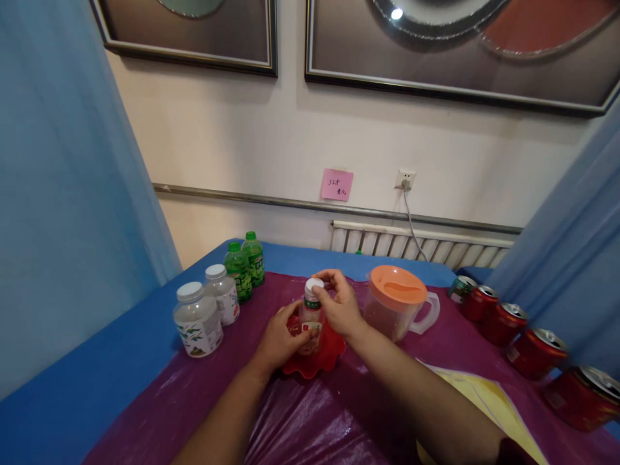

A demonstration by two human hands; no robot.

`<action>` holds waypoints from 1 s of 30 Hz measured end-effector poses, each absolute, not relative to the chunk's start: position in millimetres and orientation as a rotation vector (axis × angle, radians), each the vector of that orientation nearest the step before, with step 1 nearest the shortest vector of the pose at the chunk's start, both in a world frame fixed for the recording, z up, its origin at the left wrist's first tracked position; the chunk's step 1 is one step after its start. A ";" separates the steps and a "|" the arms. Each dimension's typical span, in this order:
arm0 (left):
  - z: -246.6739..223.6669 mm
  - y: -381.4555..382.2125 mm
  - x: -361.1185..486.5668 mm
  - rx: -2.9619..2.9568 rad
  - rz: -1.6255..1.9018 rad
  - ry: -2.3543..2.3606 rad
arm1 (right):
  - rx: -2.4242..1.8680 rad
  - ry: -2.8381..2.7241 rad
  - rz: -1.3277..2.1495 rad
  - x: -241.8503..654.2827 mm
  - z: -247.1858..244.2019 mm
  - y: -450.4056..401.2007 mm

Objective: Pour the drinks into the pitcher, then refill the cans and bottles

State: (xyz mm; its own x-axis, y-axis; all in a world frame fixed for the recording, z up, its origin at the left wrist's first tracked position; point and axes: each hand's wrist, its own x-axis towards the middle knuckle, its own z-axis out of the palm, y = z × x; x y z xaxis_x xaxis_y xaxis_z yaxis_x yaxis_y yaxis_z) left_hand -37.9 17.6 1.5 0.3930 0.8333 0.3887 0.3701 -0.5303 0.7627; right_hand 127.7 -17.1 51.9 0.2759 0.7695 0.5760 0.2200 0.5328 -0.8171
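A clear bottle with a white cap and a green band at the neck stands upright over a red scalloped dish. My left hand is closed around the bottle's lower body, thumb across its label. At the top, my right hand has its thumb and fingers on the white cap. Part of the bottle is hidden by the fingers. Just right of my right hand stands a clear plastic pitcher with an orange lid.
Two clear jars with white lids and two green bottles stand at the left. Several drink cans line the right side. A yellow sheet lies on the purple plastic cover. Behind are a radiator and wall.
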 end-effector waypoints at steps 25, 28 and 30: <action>0.0 17.8 -36.7 2.077 1.035 1.013 | -1.030 -1.245 0.516 131.8 30.5 -38.7; -2.2 19.7 -37.4 2.109 1.038 1.014 | -1.135 -1.324 0.602 132.0 9.4 -48.9; -3.3 21.4 -38.3 2.140 1.041 0.993 | -1.245 -1.370 0.643 132.0 -0.3 -54.1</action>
State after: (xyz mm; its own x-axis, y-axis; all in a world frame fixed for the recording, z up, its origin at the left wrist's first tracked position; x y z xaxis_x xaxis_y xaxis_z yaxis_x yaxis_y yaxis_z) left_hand -38.3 21.4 -3.3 0.4253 0.8053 0.4131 0.3742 -0.5721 0.7298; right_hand 132.0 -54.1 -0.3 0.1773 0.9162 0.3594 0.3091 0.2948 -0.9042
